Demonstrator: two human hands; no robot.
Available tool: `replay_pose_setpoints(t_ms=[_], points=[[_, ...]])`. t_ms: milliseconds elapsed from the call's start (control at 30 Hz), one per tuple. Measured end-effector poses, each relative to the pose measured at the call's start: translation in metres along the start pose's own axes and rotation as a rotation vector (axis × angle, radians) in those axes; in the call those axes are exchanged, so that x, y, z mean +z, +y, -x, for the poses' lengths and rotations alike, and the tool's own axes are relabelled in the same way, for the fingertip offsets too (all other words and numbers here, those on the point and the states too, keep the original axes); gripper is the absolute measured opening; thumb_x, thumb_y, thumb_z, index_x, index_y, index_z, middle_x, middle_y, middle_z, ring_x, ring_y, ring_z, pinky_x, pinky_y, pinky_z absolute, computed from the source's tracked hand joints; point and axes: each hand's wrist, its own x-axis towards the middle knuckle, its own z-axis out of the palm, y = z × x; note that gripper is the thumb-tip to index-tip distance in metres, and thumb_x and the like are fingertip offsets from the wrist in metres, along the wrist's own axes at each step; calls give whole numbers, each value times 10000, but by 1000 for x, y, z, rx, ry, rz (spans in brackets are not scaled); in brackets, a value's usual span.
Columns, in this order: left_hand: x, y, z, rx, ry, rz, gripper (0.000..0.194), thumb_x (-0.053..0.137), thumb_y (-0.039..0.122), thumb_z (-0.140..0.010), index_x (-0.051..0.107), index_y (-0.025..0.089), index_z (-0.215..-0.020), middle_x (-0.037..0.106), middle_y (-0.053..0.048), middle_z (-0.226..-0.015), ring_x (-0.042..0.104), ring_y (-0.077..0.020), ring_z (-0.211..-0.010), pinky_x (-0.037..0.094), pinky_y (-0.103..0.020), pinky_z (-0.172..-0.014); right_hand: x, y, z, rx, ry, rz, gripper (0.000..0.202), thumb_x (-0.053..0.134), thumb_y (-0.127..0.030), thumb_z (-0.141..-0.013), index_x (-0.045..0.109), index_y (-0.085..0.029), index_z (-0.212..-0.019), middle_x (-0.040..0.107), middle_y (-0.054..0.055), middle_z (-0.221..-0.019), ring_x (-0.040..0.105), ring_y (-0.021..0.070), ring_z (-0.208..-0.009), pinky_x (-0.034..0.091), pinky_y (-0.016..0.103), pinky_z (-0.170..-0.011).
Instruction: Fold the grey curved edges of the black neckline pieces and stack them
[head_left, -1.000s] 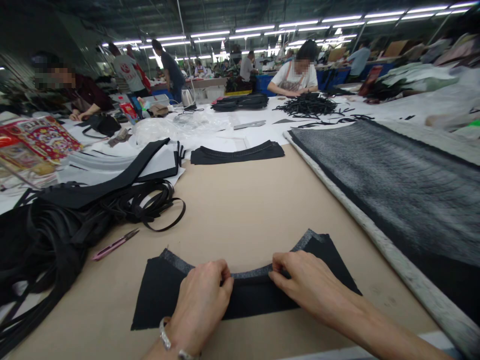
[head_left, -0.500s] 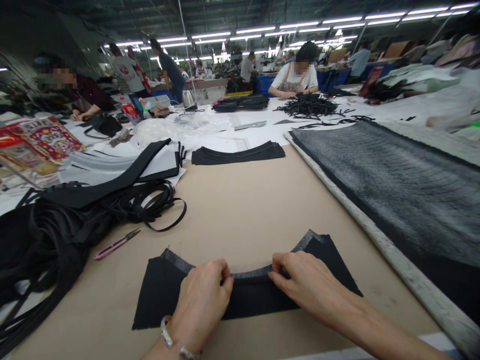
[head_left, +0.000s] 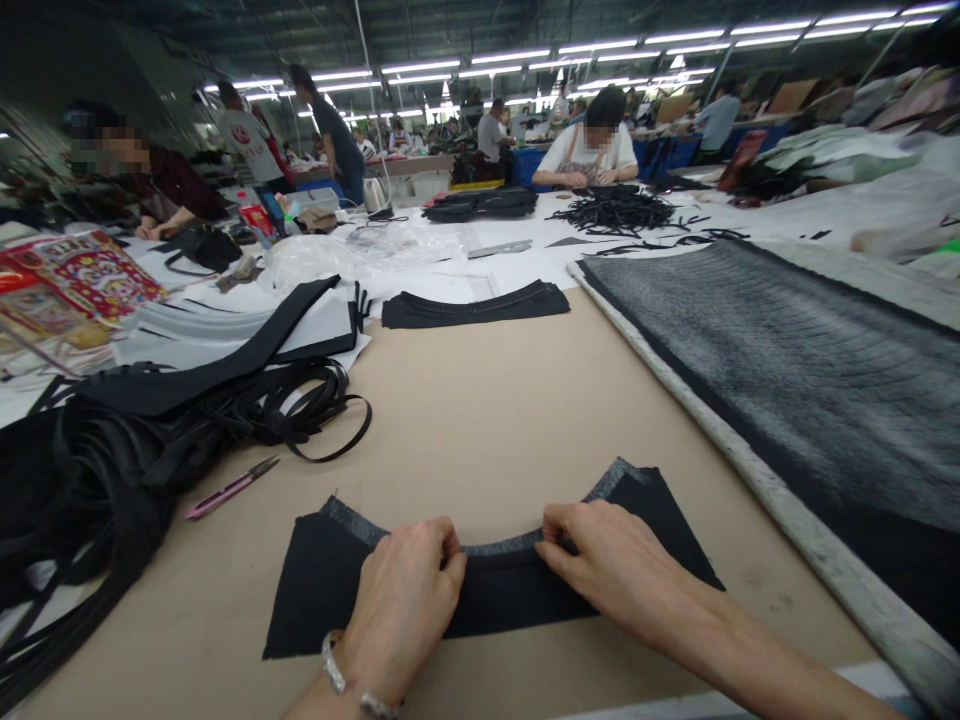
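A black curved fabric piece [head_left: 510, 600] lies on the tan board [head_left: 480, 410], with a grey speckled strip [head_left: 506, 546] along its concave upper edge. My left hand [head_left: 412, 595], a bracelet on its wrist, pinches that edge left of the middle. On the right of the middle, my right hand [head_left: 600, 550] pinches the same edge between thumb and fingers. Both hands rest on the piece, a short stretch of edge showing between them. Farther up the board sits a stack of similar black pieces [head_left: 476, 306].
Pink thread snips [head_left: 231, 489] lie at left beside a heap of black strips [head_left: 112, 470]. A large grey and black sheet [head_left: 795, 350] covers the right side. Beyond, a person [head_left: 592, 145] works near a pile of black strips [head_left: 615, 208].
Both of my hands keep the same grip and place on the fabric edge. Across the table, the person's hands and head have shifted slightly.
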Motion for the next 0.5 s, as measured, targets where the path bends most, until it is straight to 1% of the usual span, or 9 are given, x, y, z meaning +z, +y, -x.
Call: replay_pose_setpoints(t_ms=[333, 500], points=[[0, -1, 1, 0, -6, 6, 143, 523, 258, -784, 648, 254, -716, 690, -8, -740, 620, -195, -774, 322, -269, -623, 1, -1, -2, -1, 0, 3, 196, 506, -273, -838, 656, -211, -728, 662, 25, -653, 620, 176, -663, 229, 278, -551], [2, -2, 1, 2, 1, 2, 141, 525, 264, -789, 651, 264, -726, 694, -6, -752, 626, -205, -791, 328, -273, -626, -7, -3, 2, 15, -8, -29, 187, 520, -283, -827, 654, -216, -716, 648, 14, -648, 603, 168, -671, 241, 269, -559]])
